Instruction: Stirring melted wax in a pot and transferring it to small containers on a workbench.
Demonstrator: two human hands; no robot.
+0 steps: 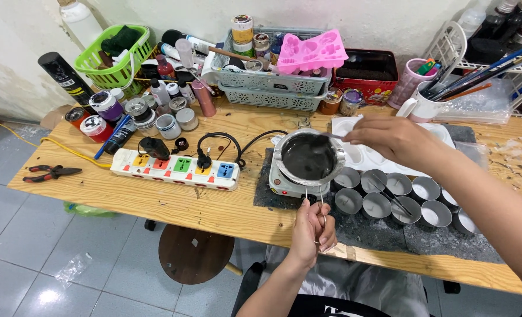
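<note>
Metal melting pot [308, 157], round, filled with dark grey liquid, seated on a small white electric hotplate [287, 183] at the centre of the desk [155, 196]. Thin wire handle [314, 196] runs from the pot's near edge toward 6 o'clock into the left hand [312, 230], which is closed narrowly around the handle's end, fingers curled. Right hand [393, 138], at 3 o'clock of the pot, pinches the end of a slim metal stirrer [326, 137], fingers drawn together; the stirrer's tip reaches over the dark liquid. Dark mat [390, 232] lies under the hotplate and extends toward 4 o'clock. On the mat, at 4 o'clock of the pot, two rows of small round metal cups [387, 196], touching one another, with a pair of thin metal tongs [390, 196] laid across them. White mould tray [366, 155] just behind the cups, at 2 o'clock. White power strip [176, 169] with coloured sockets at 9 o'clock, a black plug [204, 159] seated in it. Red-handled pliers [53, 172] at the far 9 o'clock edge. Small jars and tins [155, 114] at 10 o'clock; green basket [117, 56] beyond them. Grey plastic basket [273, 82] at 12 o'clock with a pink silicone mould [311, 53] on top. White mug of brushes [425, 105] at 1 o'clock.
</note>
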